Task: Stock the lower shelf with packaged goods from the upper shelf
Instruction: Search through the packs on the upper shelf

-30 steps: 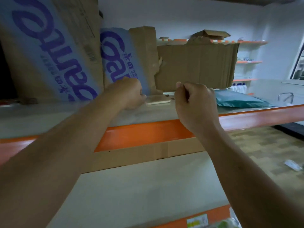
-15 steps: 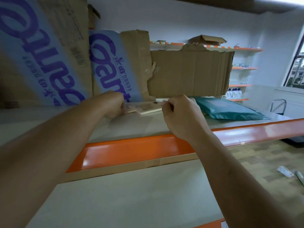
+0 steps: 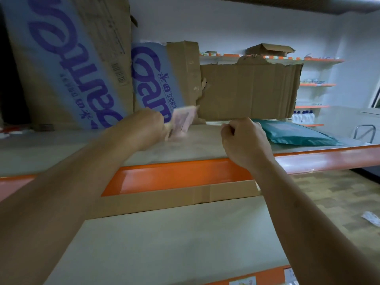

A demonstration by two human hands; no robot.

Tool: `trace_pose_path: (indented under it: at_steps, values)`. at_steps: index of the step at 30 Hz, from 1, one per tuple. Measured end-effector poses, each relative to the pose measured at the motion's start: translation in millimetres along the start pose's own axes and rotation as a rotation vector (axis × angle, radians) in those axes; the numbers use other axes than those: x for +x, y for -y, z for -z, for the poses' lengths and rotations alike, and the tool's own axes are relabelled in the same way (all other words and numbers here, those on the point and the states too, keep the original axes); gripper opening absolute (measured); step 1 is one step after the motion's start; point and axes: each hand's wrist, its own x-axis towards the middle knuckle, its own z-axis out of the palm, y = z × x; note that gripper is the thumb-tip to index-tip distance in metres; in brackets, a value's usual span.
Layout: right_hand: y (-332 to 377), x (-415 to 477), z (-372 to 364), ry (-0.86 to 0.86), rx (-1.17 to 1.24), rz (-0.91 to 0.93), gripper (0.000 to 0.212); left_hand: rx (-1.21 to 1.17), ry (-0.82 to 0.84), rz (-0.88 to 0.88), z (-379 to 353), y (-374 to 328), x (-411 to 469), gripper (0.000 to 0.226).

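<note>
My left hand point(image 3: 151, 125) grips a small flat pinkish packet point(image 3: 182, 121), blurred by motion and tilted up off the upper shelf point(image 3: 195, 147). My right hand point(image 3: 244, 138) hovers over the same shelf just to the right, fingers curled into a loose fist with nothing visible in it. Below lies the lower shelf point(image 3: 164, 243), a pale board with an orange front rail. A teal plastic package point(image 3: 296, 134) lies flat on the upper shelf to the right of my right hand.
Large cardboard boxes with blue lettering point(image 3: 67, 64) lean at the back left of the upper shelf. A torn cardboard sheet point(image 3: 248, 91) stands behind the hands. A flat cardboard strip point(image 3: 176, 198) lies under the orange beam. More shelves with bottles point(image 3: 304, 117) line the far wall.
The packet lay flat between both hands; now my left hand has lifted and tilted it, and my right hand has let go and moved a little right.
</note>
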Motion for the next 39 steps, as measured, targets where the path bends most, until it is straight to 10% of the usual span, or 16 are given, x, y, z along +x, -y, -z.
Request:
trace_pose_path:
  at_steps: [14,24,39]
  values:
    - [45.1,-71.4,-8.3,-0.398,0.395,0.214,0.037,-0.904,-0.179,0.273,13.9,21.4,-82.7,0.033]
    - [98.7,-110.6,-7.0,0.176,1.097,-0.275,0.033,-0.998,-0.318,0.197,1.0,1.6,-176.5,0.035]
    - [153.8,-207.1,-69.0,0.419,1.186,-0.356,0.026,-1.364,-0.15,0.388,-45.3,83.0,-269.8,0.043]
